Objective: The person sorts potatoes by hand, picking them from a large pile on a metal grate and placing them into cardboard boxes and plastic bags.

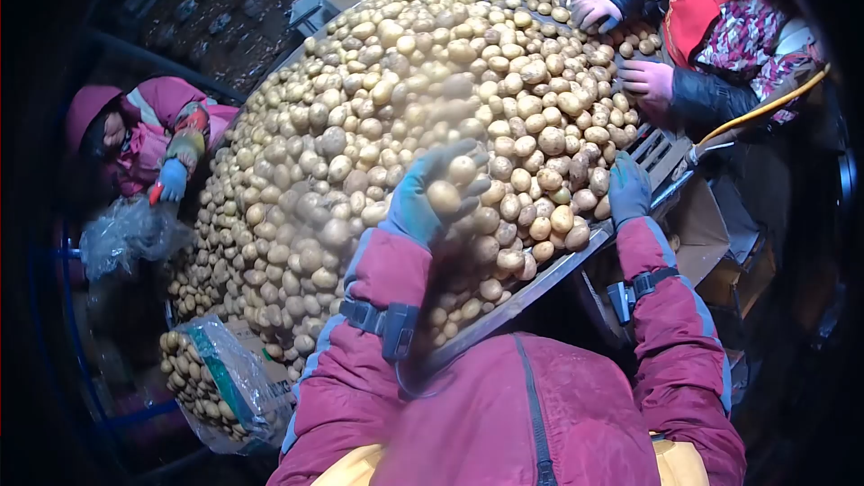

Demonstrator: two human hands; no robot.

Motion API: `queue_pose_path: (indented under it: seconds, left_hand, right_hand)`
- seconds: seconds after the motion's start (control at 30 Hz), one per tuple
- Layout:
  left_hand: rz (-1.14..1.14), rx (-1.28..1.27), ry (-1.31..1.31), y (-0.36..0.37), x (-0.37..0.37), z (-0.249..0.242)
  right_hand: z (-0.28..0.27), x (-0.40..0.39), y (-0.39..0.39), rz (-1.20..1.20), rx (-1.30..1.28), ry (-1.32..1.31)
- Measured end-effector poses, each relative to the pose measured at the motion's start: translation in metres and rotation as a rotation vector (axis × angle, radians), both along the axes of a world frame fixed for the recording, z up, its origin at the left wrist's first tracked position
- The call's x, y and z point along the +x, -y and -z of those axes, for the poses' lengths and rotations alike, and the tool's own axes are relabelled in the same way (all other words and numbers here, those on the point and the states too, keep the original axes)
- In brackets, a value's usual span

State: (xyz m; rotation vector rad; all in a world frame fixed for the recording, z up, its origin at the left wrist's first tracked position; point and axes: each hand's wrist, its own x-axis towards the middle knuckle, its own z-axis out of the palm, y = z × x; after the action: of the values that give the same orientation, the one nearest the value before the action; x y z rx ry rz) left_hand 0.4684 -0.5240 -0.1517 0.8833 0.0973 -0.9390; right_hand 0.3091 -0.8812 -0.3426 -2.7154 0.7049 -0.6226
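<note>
My left hand (416, 198), in a blue-grey work glove, is raised over the pile with its fingers curled around potatoes (443, 197); two of them show in the grasp. Below and around it spreads a large heap of small, pale yellow-brown potatoes (551, 139), some with darker patches. At the table's right edge my right hand (629, 189), gloved alike, lies flat with its fingers stretched toward the nearest potatoes, and nothing shows in it. Both wrists wear dark straps with a small device. A metal rim (513, 306) bounds the heap on my side.
A person in a pink jacket (166, 94) at the left holds clear plastic (130, 234). Gloved hands of other people (596, 13) work at the far right. A plastic-lined box of potatoes (216, 378) stands lower left. Cardboard boxes (706, 229) and a yellow cable (765, 108) are right.
</note>
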Motion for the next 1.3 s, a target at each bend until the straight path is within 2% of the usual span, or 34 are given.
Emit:
queue_pose_path:
  seconds: [0.03, 0.07, 0.1, 0.17, 0.2, 0.23, 0.27, 0.3, 0.33, 0.43, 0.5, 0.53, 0.57, 0.6, 0.63, 0.7, 0.73, 0.77, 0.8, 0.83, 0.9, 0.93, 1.0, 1.03, 1.07, 1.1, 1.17, 1.23, 1.27, 1.3]
  left_hand:
    - [0.002, -0.004, -0.007, -0.009, -0.005, -0.002]
    - [0.007, -0.011, -0.016, -0.016, -0.012, -0.001]
    - [0.013, -0.019, -0.025, -0.021, -0.019, -0.001]
    - [-0.021, -0.048, -0.063, -0.025, -0.028, -0.002]
    - [-0.036, -0.076, -0.091, -0.025, -0.032, 0.0]
    - [-0.048, -0.103, -0.122, -0.025, -0.037, 0.002]
    - [-0.058, -0.115, -0.141, -0.026, -0.042, 0.006]
    - [-0.077, -0.131, -0.16, -0.021, -0.048, 0.009]
    - [-0.092, -0.146, -0.179, -0.016, -0.054, 0.012]
    - [-0.072, -0.113, -0.147, 0.002, -0.077, 0.013]
    - [-0.068, -0.049, -0.099, 0.021, -0.1, 0.014]
    - [-0.001, -0.045, -0.108, 0.026, -0.108, 0.023]
    - [0.015, -0.004, 0.043, 0.032, -0.12, 0.038]
    - [0.089, 0.083, 0.016, 0.039, -0.132, 0.036]
    - [0.137, 0.12, 0.021, 0.044, -0.141, 0.038]
    - [0.204, 0.143, 0.06, 0.059, -0.162, 0.047]
    - [0.265, 0.109, 0.175, 0.075, -0.18, 0.027]
    - [0.321, 0.089, 0.134, 0.087, -0.19, 0.026]
    - [0.396, 0.097, -0.033, 0.09, -0.199, 0.027]
    - [0.457, 0.115, -0.196, 0.09, -0.204, 0.029]
    - [0.673, 0.23, -0.043, 0.097, -0.211, 0.047]
    - [0.759, 0.229, 0.068, 0.101, -0.218, 0.055]
    - [0.912, 0.222, 0.304, 0.11, -0.23, 0.072]
    - [0.951, 0.169, 0.303, 0.117, -0.239, 0.076]
    - [0.95, 0.058, 0.13, 0.131, -0.255, 0.067]
    - [0.982, 0.138, 0.147, 0.133, -0.263, 0.049]
    - [1.004, 0.185, 0.19, 0.14, -0.275, 0.046]
    - [1.056, 0.131, 0.216, 0.142, -0.276, 0.053]
    - [1.076, 0.104, 0.228, 0.143, -0.276, 0.055]
    - [1.073, 0.141, 0.201, 0.144, -0.277, 0.054]
  right_hand:
    - [-0.004, -0.001, 0.001, -0.004, 0.04, -0.022]
    - [-0.009, -0.002, 0.004, 0.005, 0.199, -0.039]
    - [-0.012, -0.005, 0.005, 0.038, 0.325, 0.038]
    - [-0.053, -0.005, -0.009, 0.103, 0.576, 0.194]
    - [-0.069, -0.006, -0.022, 0.065, 0.52, 0.285]
    - [-0.064, -0.008, -0.029, 0.003, 0.788, 0.352]
    - [-0.119, -0.014, -0.073, -0.04, 0.96, 0.374]
    - [-0.13, -0.017, -0.091, -0.073, 0.912, 0.207]
    - [-0.124, -0.021, -0.112, -0.233, 0.986, 0.27]
    - [-0.182, -0.04, -0.173, -0.435, 0.863, 0.086]
    - [-0.191, -0.049, -0.19, -0.448, 0.982, 0.012]
    - [-0.173, -0.052, -0.195, -0.462, 0.918, 0.048]
    - [-0.152, -0.056, -0.198, -0.467, 0.85, 0.08]
    - [-0.151, -0.065, -0.195, -0.399, 0.785, -0.009]
    - [-0.154, -0.072, -0.188, -0.343, 0.916, -0.044]
    - [-0.113, -0.083, -0.177, -0.298, 0.982, 0.068]
    - [-0.127, -0.098, -0.164, -0.234, 1.002, 0.027]
    - [-0.142, -0.112, -0.156, -0.178, 1.033, -0.014]
    - [-0.091, -0.117, -0.161, -0.114, 0.933, 0.255]
    - [-0.086, -0.129, -0.156, -0.072, 1.074, 0.266]
    - [-0.081, -0.158, -0.138, -0.001, 1.352, 0.297]
    - [-0.085, -0.176, -0.132, 0.064, 1.365, 0.393]
    - [-0.101, -0.222, -0.12, 0.204, 1.309, 0.314]
    - [-0.105, -0.243, -0.116, 0.272, 1.284, 0.272]
    - [-0.109, -0.257, -0.109, 0.267, 1.092, 0.436]
    - [-0.116, -0.29, -0.103, 0.428, 1.374, 0.314]
    - [-0.098, -0.339, -0.091, 0.619, 1.201, 0.497]
    - [-0.112, -0.397, -0.069, 0.824, 1.1, 0.55]
    - [-0.083, -0.44, -0.052, 0.868, 0.963, 0.588]
    - [-0.12, -0.466, -0.04, 0.937, 1.057, 0.643]
